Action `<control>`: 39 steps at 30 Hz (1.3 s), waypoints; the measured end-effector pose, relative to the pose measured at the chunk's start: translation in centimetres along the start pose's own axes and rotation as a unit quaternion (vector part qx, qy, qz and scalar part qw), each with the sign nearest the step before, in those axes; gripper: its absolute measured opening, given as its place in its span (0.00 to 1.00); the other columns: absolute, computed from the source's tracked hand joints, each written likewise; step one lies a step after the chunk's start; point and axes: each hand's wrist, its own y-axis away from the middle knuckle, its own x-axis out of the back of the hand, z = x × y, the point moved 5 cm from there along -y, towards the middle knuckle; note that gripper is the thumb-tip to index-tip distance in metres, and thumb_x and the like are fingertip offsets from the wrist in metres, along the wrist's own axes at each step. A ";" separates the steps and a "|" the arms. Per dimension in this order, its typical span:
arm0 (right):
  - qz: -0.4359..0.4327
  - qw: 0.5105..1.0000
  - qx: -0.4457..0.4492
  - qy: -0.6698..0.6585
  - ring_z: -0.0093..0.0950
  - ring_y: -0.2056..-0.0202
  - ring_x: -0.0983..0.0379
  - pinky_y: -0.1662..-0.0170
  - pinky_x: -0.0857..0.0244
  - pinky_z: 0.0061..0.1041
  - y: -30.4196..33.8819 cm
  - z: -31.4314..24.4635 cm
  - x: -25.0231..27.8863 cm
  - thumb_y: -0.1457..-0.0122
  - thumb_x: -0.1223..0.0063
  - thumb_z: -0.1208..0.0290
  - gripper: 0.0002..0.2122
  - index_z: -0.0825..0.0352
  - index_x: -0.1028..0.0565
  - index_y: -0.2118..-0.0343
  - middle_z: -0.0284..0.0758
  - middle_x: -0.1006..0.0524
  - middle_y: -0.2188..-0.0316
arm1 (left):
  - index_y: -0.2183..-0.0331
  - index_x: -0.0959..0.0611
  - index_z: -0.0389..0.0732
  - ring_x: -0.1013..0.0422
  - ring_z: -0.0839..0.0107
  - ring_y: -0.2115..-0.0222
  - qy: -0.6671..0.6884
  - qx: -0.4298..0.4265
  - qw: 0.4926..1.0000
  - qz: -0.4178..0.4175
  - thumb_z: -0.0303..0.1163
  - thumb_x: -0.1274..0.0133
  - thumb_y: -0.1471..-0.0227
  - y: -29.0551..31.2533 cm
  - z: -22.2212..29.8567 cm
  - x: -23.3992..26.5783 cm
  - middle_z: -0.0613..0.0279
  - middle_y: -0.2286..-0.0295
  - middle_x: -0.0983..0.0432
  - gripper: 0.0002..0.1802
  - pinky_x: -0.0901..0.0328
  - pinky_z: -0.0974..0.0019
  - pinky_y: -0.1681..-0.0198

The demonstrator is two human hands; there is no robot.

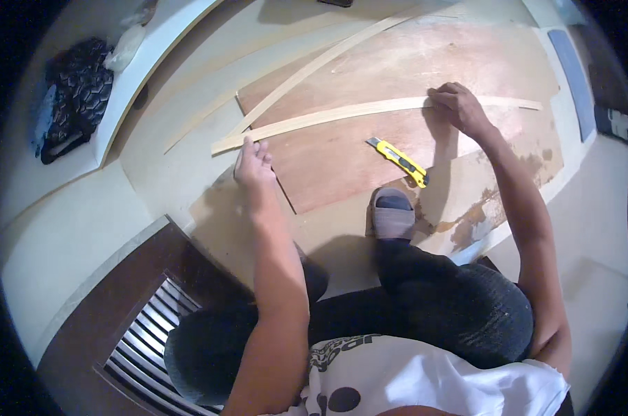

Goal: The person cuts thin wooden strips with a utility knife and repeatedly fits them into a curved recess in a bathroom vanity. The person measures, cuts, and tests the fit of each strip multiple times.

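Note:
A long pale wooden strip lies across a reddish-brown plywood sheet, its left end reaching past the sheet's edge. My right hand is closed over the strip toward its right part, fingers bent down onto it. Near the left end, my left hand has its fingers curled at the strip's lower edge, one fingertip against the wood. A second wooden strip runs diagonally behind, up toward the far side. Between the hands, nearer to me, lies a yellow utility knife with some blade showing.
My slippered foot stands just below the knife. A dark-framed slatted vent panel is at lower left. A white ledge with a black textured bag rises at far left. A blue-grey strip lies at right.

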 end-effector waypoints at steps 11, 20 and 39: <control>-0.041 0.999 0.013 -0.002 0.41 0.61 0.29 0.56 0.37 0.35 -1.6 -4.6 -3.2 0.52 0.45 0.73 0.13 0.68 0.23 0.62 0.42 0.25 0.63 | 0.52 0.25 0.41 0.30 0.67 0.59 0.081 -0.024 0.995 0.047 0.40 0.44 0.46 -4.3 2.6 5.6 0.62 0.61 0.28 0.23 0.39 0.68 0.66; -0.016 0.999 0.031 -0.007 0.39 0.61 0.28 0.57 0.35 0.35 -1.6 -4.6 -3.7 0.49 0.44 0.72 0.12 0.67 0.22 0.61 0.40 0.24 0.65 | 0.51 0.26 0.39 0.30 0.65 0.57 0.067 -0.009 0.993 0.098 0.41 0.44 0.46 -3.1 2.1 5.7 0.57 0.56 0.28 0.24 0.38 0.67 0.61; -0.007 0.999 -0.026 0.018 0.37 0.58 0.30 0.53 0.40 0.35 -0.5 -3.8 -3.1 0.50 0.46 0.68 0.13 0.64 0.21 0.62 0.38 0.25 0.64 | 0.42 0.37 0.40 0.38 0.63 0.45 -0.042 0.039 0.998 0.000 0.47 0.54 0.41 -3.3 0.9 6.4 0.51 0.44 0.39 0.32 0.42 0.64 0.48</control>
